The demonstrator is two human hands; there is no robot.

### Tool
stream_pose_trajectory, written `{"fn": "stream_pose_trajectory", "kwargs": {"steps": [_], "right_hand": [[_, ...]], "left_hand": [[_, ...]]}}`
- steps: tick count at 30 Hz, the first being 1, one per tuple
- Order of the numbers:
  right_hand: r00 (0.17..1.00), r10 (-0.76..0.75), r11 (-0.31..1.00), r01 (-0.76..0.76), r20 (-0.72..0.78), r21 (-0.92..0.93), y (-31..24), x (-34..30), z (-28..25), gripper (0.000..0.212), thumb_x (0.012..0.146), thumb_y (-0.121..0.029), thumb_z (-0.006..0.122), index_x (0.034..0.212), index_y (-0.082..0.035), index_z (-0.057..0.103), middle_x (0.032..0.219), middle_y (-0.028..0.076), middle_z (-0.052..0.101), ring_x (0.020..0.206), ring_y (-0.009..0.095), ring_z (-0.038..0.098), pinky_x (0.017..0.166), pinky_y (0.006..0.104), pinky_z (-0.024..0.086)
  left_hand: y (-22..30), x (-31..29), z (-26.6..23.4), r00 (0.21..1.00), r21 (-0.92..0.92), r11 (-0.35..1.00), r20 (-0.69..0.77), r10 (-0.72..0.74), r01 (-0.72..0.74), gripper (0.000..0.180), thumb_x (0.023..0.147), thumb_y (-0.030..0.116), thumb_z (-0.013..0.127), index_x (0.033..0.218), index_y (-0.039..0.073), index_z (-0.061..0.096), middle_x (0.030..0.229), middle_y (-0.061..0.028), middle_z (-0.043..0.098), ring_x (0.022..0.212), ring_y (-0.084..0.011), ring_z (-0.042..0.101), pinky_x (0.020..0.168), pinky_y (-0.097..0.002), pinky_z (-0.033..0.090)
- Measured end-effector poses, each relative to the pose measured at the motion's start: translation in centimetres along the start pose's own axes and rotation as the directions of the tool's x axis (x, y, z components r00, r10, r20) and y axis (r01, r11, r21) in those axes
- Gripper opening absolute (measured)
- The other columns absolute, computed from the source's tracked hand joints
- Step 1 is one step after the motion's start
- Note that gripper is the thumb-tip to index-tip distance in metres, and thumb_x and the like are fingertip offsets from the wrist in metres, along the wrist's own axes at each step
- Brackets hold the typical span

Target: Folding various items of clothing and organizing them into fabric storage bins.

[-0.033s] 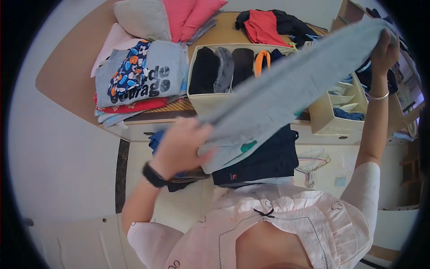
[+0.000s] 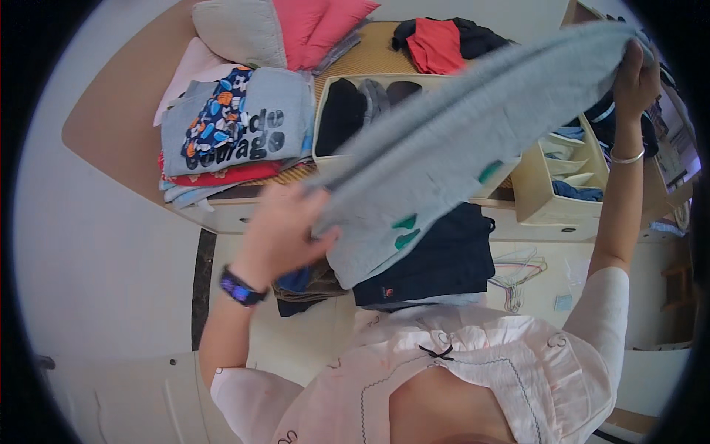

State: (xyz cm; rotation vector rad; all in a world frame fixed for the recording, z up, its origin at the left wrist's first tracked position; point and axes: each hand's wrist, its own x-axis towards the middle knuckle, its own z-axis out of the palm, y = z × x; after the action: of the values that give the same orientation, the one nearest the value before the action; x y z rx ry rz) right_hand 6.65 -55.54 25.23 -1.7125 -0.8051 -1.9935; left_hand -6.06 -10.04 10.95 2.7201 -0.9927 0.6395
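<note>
A long grey garment with green patches is stretched slantwise across the view, folded lengthwise; its exact kind is unclear. My right hand is raised at the upper right, closed on the garment's far end. At the lower end my left hand, smeared by motion, has the cloth between thumb and fingers. Below the garment lies a pile with dark navy trousers on top, close in front of me. Part of a cream storage box with rolled dark clothes is hidden behind the garment.
Folded clothes are stacked at the left of the raised platform, near pink cushions. A second cream box stands at the right. Red and black clothes lie at the back; wire hangers lie on the floor.
My left hand has moved slightly left, and its wristband's display is now lit. The garment is spread a little wider, showing more green patches and covering more of the box.
</note>
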Motion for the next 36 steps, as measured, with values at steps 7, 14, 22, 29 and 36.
{"fn": "stream_pose_trajectory", "kwargs": {"steps": [7, 14, 22, 29, 36], "right_hand": [[0.937, 0.317, 0.904, -0.346, 0.15, 0.252, 3.4, 2.5, 1.1, 0.031, 0.088, -0.032, 0.062, 0.098, -0.003, 0.063, 0.078, -0.001, 0.06, 0.073, 0.008, 0.054, 0.068, 0.0206, 0.043], [0.68, 0.445, 0.758, -0.632, 0.583, 0.159, -2.8, -1.0, 5.8, 0.029, 0.077, -0.023, 0.072, 0.099, -0.005, 0.064, 0.082, -0.001, 0.062, 0.074, 0.007, 0.053, 0.067, 0.0212, 0.042], [0.47, 0.51, 0.643, -0.765, 0.72, 0.044, -4.0, -2.6, 6.7, 0.045, 0.074, -0.041, 0.073, 0.097, -0.003, 0.066, 0.084, 0.004, 0.065, 0.077, 0.013, 0.06, 0.072, 0.0262, 0.047], [0.612, 0.324, 0.718, -0.655, 0.721, 0.234, -6.7, -1.3, 3.3, 0.036, 0.089, -0.029, 0.061, 0.111, -0.002, 0.056, 0.095, -0.002, 0.057, 0.09, 0.005, 0.049, 0.08, 0.0187, 0.039], [0.475, 0.58, 0.598, -0.8, 0.661, 0.051, -5.4, 2.8, -4.4, 0.04, 0.087, -0.031, 0.062, 0.112, -0.001, 0.056, 0.093, 0.003, 0.062, 0.08, 0.009, 0.058, 0.071, 0.0213, 0.048]], "left_hand": [[-2.0, -1.6, -10.4, 0.944, 0.206, 0.951, -0.284, -0.168, 0.232, 0.025, 0.068, 0.022, 0.072, 0.08, 0.004, 0.06, 0.106, -0.0107, 0.054, 0.1, -0.0318, 0.047, 0.09, -0.0404, 0.035], [-5.5, -7.3, -9.8, 0.83, -0.044, 0.938, -0.454, -0.325, 0.343, 0.021, 0.074, 0.017, 0.068, 0.091, 0.004, 0.063, 0.123, -0.0106, 0.047, 0.126, -0.0341, 0.034, 0.103, -0.0437, 0.026], [-9.6, -6.8, -4.3, 0.807, -0.433, 0.714, 0.053, -0.589, 0.55, 0.023, 0.083, 0.017, 0.064, 0.099, 0.001, 0.063, 0.106, -0.0064, 0.059, 0.107, -0.0191, 0.051, 0.094, -0.0314, 0.037], [-10.4, -8.7, -2.2, 0.58, -0.774, 0.492, -0.204, -0.789, 0.398, 0.025, 0.092, 0.016, 0.055, 0.113, 0.003, 0.054, 0.105, -0.0041, 0.058, 0.095, -0.0115, 0.051, 0.087, -0.0259, 0.038], [-6.7, -1.8, -7.4, 0.661, -0.564, 0.802, -0.527, -0.535, 0.199, 0.026, 0.089, 0.008, 0.054, 0.115, 0.002, 0.053, 0.107, -0.0066, 0.058, 0.098, -0.0136, 0.051, 0.089, -0.0285, 0.04]]}}
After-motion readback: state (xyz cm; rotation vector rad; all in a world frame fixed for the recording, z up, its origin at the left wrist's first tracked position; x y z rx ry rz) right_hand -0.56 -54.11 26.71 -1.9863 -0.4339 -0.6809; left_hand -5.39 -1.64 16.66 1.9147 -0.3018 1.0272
